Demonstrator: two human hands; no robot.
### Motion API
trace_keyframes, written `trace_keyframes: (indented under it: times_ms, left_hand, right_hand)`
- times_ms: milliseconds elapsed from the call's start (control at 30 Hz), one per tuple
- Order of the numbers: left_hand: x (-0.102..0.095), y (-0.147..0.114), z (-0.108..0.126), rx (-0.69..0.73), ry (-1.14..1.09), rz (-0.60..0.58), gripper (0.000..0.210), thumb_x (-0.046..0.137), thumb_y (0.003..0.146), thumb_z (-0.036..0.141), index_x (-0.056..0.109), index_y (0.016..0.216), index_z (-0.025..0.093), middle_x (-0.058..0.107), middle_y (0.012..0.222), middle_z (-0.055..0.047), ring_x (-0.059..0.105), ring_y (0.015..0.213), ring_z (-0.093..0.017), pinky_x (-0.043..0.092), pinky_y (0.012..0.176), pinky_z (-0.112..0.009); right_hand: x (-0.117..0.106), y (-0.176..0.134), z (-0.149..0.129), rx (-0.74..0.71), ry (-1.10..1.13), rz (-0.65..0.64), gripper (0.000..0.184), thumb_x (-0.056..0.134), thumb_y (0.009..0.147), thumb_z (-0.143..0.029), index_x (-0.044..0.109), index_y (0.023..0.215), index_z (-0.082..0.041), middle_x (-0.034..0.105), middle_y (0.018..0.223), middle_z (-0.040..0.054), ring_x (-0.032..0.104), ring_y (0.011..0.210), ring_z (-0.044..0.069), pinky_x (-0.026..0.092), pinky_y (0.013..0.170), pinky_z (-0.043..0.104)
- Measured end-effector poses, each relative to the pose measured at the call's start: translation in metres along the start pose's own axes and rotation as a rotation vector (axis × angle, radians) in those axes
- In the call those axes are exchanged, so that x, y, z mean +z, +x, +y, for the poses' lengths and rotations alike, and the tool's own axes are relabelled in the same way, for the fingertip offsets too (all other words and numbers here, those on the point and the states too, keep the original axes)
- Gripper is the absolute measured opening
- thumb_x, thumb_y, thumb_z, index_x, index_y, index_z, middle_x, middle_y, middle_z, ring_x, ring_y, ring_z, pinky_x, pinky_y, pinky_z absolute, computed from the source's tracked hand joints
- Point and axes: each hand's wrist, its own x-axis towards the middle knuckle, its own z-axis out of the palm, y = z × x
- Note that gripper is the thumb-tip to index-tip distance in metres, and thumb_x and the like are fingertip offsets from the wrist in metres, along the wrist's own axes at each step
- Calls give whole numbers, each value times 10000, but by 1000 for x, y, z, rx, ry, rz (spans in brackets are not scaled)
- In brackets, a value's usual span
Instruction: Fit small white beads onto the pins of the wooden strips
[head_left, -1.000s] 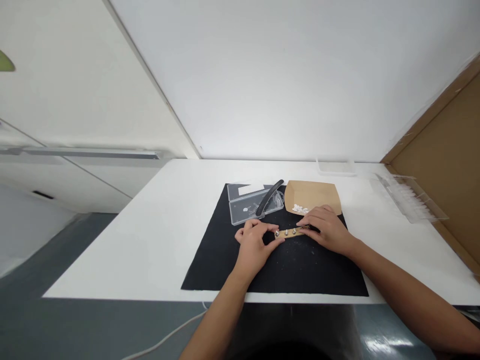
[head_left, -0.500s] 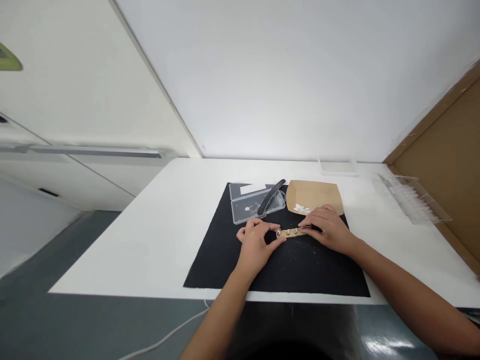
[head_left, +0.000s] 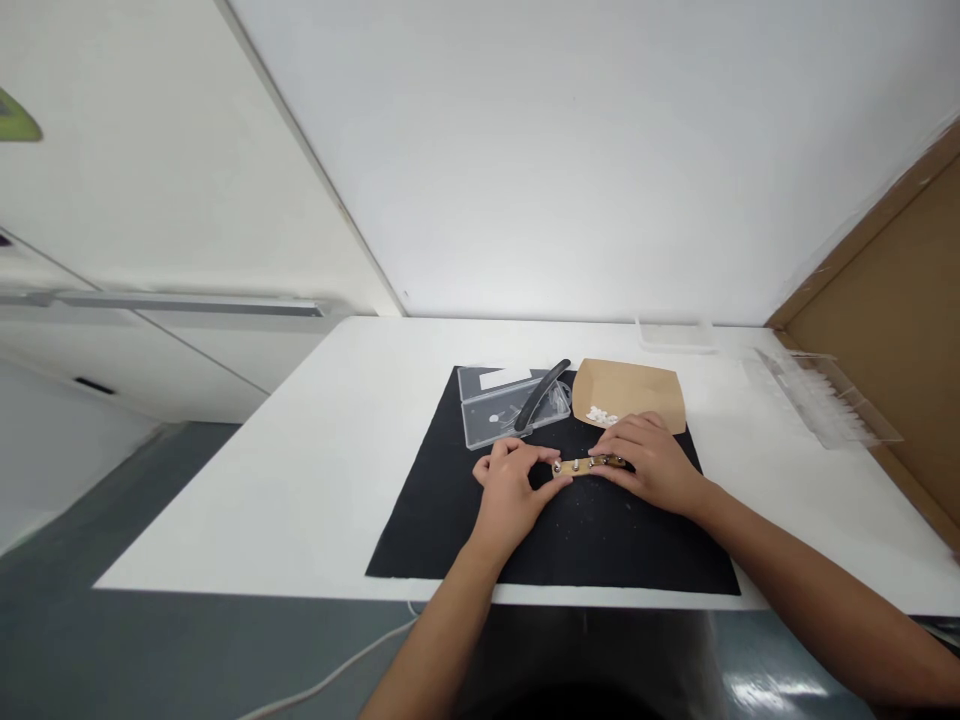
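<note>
A narrow wooden strip (head_left: 583, 467) with several small metal posts along it, some showing white on top, lies crosswise over a black mat (head_left: 570, 540). Thumb and index finger of my left hand (head_left: 512, 490) pinch its left end. My right hand (head_left: 651, 462) is closed near the strip's middle, its thumb and fingertips around one of the posts; whether they press on the post or the strip is hard to tell. The strip's right end shows beneath my right palm. Beyond my right fingers, small white pieces (head_left: 601, 415) lie in a brown paper tray (head_left: 634, 385).
An open clear plastic case (head_left: 480, 425) with small clear pieces inside stands behind my left hand, a black curved nail file (head_left: 541, 395) across it. At the right is a clear box (head_left: 832, 400) with rows of translucent pieces. A clear lid (head_left: 677, 345) lies by the wall.
My right hand has shifted left along the strip, from near its right end to the third post, uncovering posts at the right end. My left hand stays put.
</note>
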Motion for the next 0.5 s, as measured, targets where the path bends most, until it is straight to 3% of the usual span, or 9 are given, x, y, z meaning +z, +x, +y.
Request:
trace_keyframes:
  times_ms: [333, 500]
  left_hand:
    - [0, 0, 0, 2, -2, -1, 274, 909, 835, 372, 790, 1077, 320, 803, 1133, -17, 582, 1227, -309, 294, 1058, -511]
    - [0, 0, 0, 7, 2, 0, 271, 895, 843, 375, 786, 1085, 320, 799, 1128, -21, 577, 1208, -309, 299, 1055, -505]
  right_hand:
    - [2, 2, -3, 3, -3, 25, 113, 683, 1059, -333, 747, 1045, -242, 771, 992, 22, 670, 952, 203, 365, 901, 402]
    - [2, 2, -2, 4, -10, 33, 133, 698, 1048, -360, 740, 1113, -253, 778, 1019, 35, 686, 990, 220, 383, 903, 413]
